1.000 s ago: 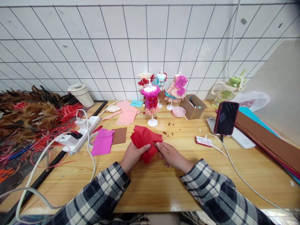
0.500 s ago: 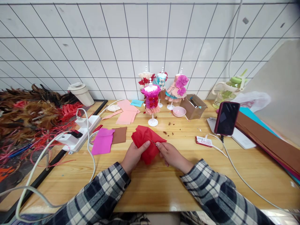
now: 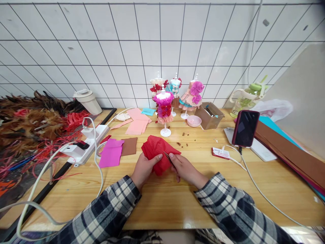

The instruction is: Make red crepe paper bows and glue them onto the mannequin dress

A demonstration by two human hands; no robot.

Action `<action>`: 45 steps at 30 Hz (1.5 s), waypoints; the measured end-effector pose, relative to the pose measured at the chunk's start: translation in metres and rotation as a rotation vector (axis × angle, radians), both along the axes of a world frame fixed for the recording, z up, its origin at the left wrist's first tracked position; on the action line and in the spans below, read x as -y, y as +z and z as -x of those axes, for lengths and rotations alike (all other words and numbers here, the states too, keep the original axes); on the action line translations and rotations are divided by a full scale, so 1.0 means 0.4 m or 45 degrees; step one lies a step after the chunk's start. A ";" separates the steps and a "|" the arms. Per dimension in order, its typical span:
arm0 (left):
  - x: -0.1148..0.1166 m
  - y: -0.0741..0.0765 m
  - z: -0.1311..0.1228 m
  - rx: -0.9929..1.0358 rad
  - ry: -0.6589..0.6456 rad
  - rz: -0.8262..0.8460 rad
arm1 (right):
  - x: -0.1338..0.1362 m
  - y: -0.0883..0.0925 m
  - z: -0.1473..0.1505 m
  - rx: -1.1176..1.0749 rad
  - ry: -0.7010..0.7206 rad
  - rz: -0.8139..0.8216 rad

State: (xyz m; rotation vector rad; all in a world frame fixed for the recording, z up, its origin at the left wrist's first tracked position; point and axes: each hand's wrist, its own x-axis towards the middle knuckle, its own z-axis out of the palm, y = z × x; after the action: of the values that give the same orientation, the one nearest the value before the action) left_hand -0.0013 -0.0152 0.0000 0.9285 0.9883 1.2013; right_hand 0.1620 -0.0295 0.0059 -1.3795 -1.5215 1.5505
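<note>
A crumpled sheet of red crepe paper (image 3: 157, 147) is held above the table between my hands. My left hand (image 3: 145, 166) pinches its lower left part, thumb on top and fingers hidden beneath. In my right hand (image 3: 186, 167) is a slim pointed metal tool (image 3: 167, 156), whose tip lies against the red paper. I cannot make out exactly what kind of tool it is. Just beyond the paper stands a small white dress form (image 3: 165, 108) in a magenta, red and peach paper dress. Magenta paper (image 3: 110, 154) and brown paper (image 3: 129, 146) lie left of my hands.
Several more dress forms (image 3: 192, 93) stand behind, near a pink bowl (image 3: 194, 121) and a cardboard box (image 3: 210, 116). A power strip (image 3: 88, 145) with loose cables is at left, before feathers (image 3: 38, 118). On the right are a propped phone (image 3: 245, 128) and paper strips (image 3: 284, 152).
The red paper has shifted slightly in my hands. My right hand has turned a little, so more of the metal tool shows. Everything else stays where it was.
</note>
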 end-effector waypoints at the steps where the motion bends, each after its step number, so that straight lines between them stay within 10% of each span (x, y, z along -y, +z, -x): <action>1: 0.001 0.000 -0.001 -0.015 -0.016 0.003 | -0.001 -0.003 0.001 0.002 -0.003 -0.005; 17: 0.009 -0.001 -0.004 0.024 -0.040 0.000 | -0.012 -0.020 -0.002 0.124 -0.004 -0.083; 24: -0.055 0.025 0.089 0.168 0.043 0.124 | -0.026 -0.010 -0.041 0.289 0.082 -0.280; 32: -0.076 0.061 0.265 -0.042 -0.521 0.352 | -0.013 0.008 -0.047 0.183 0.214 -0.288; 39: -0.086 0.077 0.198 -0.170 -0.512 0.364 | -0.013 -0.011 -0.039 0.100 0.280 -0.150; 45: -0.072 0.051 0.165 0.234 -0.421 0.099 | -0.036 -0.017 -0.045 -0.095 -0.109 -0.325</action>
State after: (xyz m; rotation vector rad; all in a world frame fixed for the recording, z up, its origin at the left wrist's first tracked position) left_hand -0.0672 0.0134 0.0206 0.8643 0.6983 0.9435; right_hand 0.1802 -0.0150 -0.0010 -1.2121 -1.5340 1.2912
